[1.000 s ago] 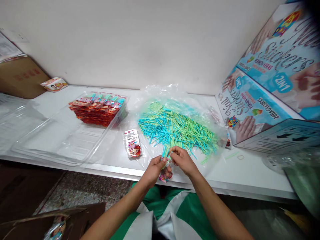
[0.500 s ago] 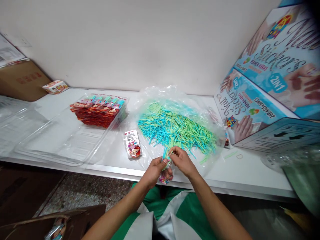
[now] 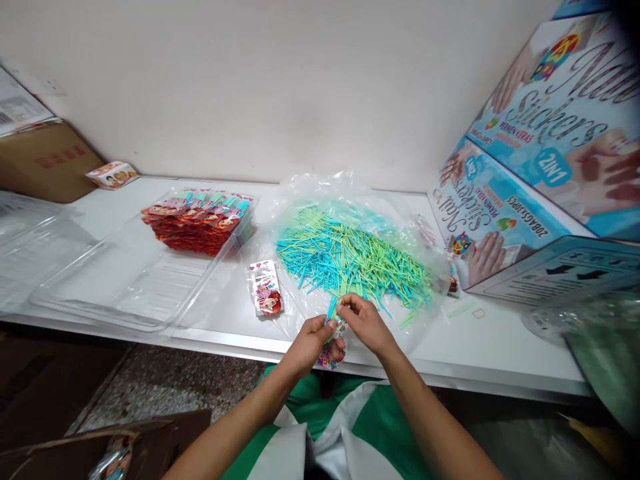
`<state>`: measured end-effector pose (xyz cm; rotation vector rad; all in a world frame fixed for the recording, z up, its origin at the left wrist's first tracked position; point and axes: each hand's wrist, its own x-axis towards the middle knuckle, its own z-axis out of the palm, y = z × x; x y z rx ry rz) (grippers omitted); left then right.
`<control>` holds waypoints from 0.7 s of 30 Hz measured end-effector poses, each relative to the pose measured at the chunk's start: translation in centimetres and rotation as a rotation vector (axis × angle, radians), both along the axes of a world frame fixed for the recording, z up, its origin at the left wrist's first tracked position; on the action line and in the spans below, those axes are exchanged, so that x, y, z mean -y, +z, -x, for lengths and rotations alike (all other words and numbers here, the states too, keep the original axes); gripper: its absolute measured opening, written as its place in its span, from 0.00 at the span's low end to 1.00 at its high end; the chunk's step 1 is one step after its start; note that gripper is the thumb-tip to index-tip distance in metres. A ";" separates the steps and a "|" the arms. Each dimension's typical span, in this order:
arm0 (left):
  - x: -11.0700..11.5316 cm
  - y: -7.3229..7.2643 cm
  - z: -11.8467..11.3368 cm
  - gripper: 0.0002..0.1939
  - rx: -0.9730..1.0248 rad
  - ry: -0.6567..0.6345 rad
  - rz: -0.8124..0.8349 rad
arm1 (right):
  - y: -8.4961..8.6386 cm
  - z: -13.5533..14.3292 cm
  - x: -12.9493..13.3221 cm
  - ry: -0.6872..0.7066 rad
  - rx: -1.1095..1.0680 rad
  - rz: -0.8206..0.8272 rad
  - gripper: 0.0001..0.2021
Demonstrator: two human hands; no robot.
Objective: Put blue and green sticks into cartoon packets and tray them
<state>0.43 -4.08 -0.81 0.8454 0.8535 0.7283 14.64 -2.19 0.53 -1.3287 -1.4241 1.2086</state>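
Near the table's front edge, my left hand (image 3: 313, 340) is closed on a small printed candy packet (image 3: 329, 360) with blue and green sticks at its top. My right hand (image 3: 364, 323) pinches at the upper end of the same packet; the fingertips cover exactly what they grip. Just beyond both hands, a large heap of thin blue and green sticks (image 3: 355, 257) lies on an opened clear plastic bag (image 3: 313, 190). To the left of my hands, a stack of small printed cards (image 3: 266, 290) with a red-haired cartoon figure lies on the table.
A clear plastic tray (image 3: 100, 323) on the left has rows of red packets (image 3: 193, 223) at its far end. Large blue printed cartons (image 3: 530, 167) stand on the right. A brown box (image 3: 45, 160) sits back left, beside a small printed box (image 3: 113, 175).
My hands stay almost in place over the packet, with slight finger movement. The blue and green sticks at its top look closer together now.
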 end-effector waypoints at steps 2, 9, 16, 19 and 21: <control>0.0 0.1 0.0 0.18 0.004 0.000 -0.002 | -0.1 0.1 0.0 -0.013 0.018 -0.002 0.02; 0.0 0.0 0.0 0.17 0.015 0.005 -0.014 | -0.5 0.2 0.2 0.001 -0.021 0.014 0.07; -0.1 -0.4 0.0 0.17 0.009 -0.005 -0.039 | 0.3 0.3 0.2 -0.009 0.106 -0.040 0.07; -0.1 -0.3 0.0 0.17 0.014 -0.005 -0.029 | 0.3 0.3 0.2 -0.008 0.120 -0.039 0.05; 0.0 -0.2 -0.1 0.17 0.020 -0.006 -0.024 | 0.3 0.3 0.1 -0.010 0.118 -0.034 0.04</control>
